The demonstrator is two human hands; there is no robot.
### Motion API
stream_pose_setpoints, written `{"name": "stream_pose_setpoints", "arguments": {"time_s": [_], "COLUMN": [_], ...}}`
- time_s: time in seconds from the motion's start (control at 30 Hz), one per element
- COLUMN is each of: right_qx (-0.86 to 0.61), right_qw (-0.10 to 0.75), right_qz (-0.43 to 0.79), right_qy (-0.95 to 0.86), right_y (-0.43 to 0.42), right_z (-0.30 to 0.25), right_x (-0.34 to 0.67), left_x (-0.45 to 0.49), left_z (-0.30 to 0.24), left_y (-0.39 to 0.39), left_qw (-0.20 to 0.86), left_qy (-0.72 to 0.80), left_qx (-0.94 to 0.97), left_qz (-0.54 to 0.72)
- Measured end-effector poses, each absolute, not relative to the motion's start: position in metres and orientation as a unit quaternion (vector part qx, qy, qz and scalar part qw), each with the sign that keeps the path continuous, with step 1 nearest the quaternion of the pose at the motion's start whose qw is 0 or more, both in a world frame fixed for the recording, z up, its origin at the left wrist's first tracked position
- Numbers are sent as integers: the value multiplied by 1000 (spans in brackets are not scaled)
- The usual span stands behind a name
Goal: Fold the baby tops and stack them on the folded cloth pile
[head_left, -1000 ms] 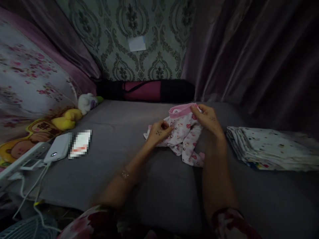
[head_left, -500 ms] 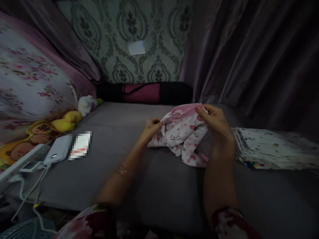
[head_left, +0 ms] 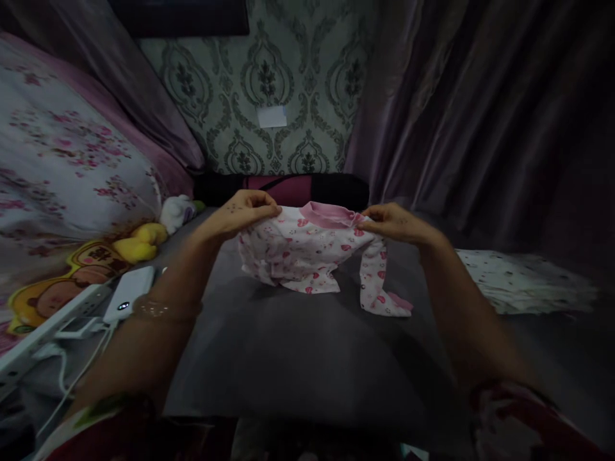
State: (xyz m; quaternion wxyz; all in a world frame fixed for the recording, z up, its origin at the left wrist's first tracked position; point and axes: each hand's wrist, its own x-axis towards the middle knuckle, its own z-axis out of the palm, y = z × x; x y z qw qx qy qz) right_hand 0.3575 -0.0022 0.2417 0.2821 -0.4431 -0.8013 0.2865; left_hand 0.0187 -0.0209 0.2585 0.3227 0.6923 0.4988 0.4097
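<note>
Between my two hands hangs a small white baby shirt [head_left: 312, 246] printed with pink hearts, with a pink collar at the top. My left hand [head_left: 247, 211] pinches it at one shoulder. On the other side, my right hand [head_left: 391, 223] grips the shoulder close to the collar. One long sleeve with a pink cuff dangles below my right hand, its end resting on the grey bed sheet [head_left: 307, 358]. The shirt's left part is bunched, and its other sleeve cannot be made out clearly.
A stack of folded white cloths [head_left: 523, 282] lies at the right. At the left are a white power bank [head_left: 129, 291], a power strip [head_left: 52, 339] with cables, a yellow plush toy [head_left: 139, 242] and a printed cushion [head_left: 62, 288]. A black and magenta roll [head_left: 293, 189] lies along the wall.
My hands have moved apart, the left one up and to the left. The shirt has gone from crumpled to spread between them, collar and sleeve showing. The view has tilted up slightly.
</note>
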Motion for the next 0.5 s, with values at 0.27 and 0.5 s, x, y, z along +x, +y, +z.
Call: {"name": "stream_pose_setpoints", "arguments": {"time_s": [0.27, 0.5], "right_qx": [-428, -438], "right_qw": [320, 432], "right_qz": [248, -80], "right_qy": [-808, -784], "right_y": [-12, -7], "right_z": [306, 338], "right_x": [351, 341], "left_x": [-21, -11], "left_z": [301, 318], "left_y": [-28, -20], "left_qw": [173, -134], "left_qy": [491, 457], "left_qx": [754, 697], "left_qz": [402, 536]}}
